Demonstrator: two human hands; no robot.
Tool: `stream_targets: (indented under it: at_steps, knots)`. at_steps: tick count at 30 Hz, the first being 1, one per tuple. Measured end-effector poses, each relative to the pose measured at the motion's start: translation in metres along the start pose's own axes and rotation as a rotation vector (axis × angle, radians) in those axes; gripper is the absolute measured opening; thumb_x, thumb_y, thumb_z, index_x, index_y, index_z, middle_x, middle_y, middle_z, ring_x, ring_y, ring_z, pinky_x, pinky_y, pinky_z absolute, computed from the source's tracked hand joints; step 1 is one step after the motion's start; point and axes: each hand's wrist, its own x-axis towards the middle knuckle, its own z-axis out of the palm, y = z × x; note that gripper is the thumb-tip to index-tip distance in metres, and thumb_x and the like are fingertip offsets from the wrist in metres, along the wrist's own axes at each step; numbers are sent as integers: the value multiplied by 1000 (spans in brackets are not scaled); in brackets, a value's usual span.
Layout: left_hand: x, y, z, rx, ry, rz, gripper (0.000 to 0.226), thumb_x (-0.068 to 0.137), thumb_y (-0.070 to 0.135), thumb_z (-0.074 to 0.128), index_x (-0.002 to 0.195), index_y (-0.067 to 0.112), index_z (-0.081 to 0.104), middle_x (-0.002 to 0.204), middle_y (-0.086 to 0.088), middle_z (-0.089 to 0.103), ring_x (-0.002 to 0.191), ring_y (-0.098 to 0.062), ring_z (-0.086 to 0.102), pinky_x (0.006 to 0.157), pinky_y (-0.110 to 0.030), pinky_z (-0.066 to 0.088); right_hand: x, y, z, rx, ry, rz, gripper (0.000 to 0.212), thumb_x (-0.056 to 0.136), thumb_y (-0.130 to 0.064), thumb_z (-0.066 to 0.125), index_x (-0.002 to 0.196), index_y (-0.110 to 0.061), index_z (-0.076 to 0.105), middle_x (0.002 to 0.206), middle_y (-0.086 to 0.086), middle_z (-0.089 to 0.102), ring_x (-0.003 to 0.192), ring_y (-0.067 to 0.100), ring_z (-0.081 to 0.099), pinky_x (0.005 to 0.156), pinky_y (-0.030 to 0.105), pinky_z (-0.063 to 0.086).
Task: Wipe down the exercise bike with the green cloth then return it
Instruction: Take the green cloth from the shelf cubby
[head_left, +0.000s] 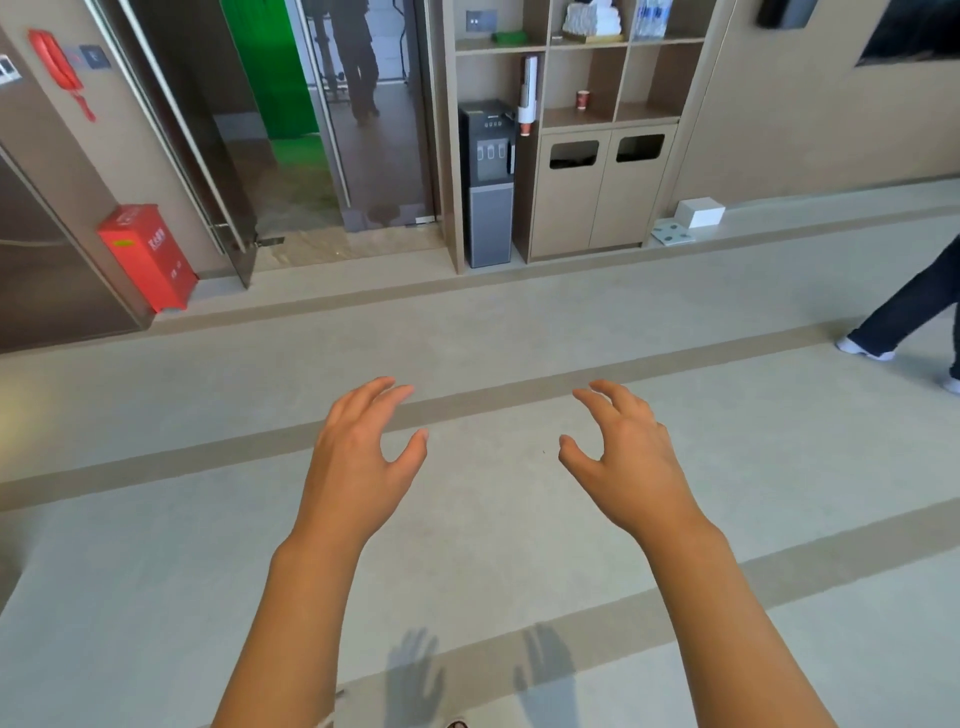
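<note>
Both hands out over pale floor (493, 322) w/ tan stripes: left hand (358, 457) & right hand (628, 457) empty, fingers loosely spread. Green cloth (510, 37) lies on top-left shelf cubby, above water dispenser (487, 182).

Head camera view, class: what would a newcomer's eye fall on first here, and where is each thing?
Two bare hands, left hand and right hand, hover empty with fingers loosely curled over the pale floor. A red box stands by the left wall. A small green cloth lies on the top shelf above the water dispenser.
</note>
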Motion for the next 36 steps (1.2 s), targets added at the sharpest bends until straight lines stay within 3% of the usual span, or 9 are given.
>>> stream_targets:
  at_steps: [16, 25, 36]
  knots:
    - [171, -19, 63, -10, -31, 38, 47, 95, 34, 70, 141, 29, 61, 150, 12, 51, 143, -11, 39, 118, -35, 37, 167, 38, 14, 26, 4, 47, 59, 100, -42, 61, 155, -27, 45, 165, -7, 35, 150, 15, 30, 122, 39, 28]
    - [303, 45, 145, 39, 3, 20, 47, 95, 35, 70, 141, 30, 60, 151, 13, 50, 143, -10, 39, 118, -33, 36, 328, 121, -24, 66, -3, -34, 61, 99, -41, 61, 155, -24, 46, 165, -5, 36, 151, 18, 30, 121, 45, 34]
    - [408, 95, 216, 77, -16, 13, 47, 96, 38, 68, 142, 33, 59, 153, 15, 47, 145, -7, 36, 118, -31, 35, 447, 192, -47, 118, -19, -50, 60, 100, -42, 60, 156, -26, 45, 165, -7, 34, 151, 16, 30, 121, 43, 31]
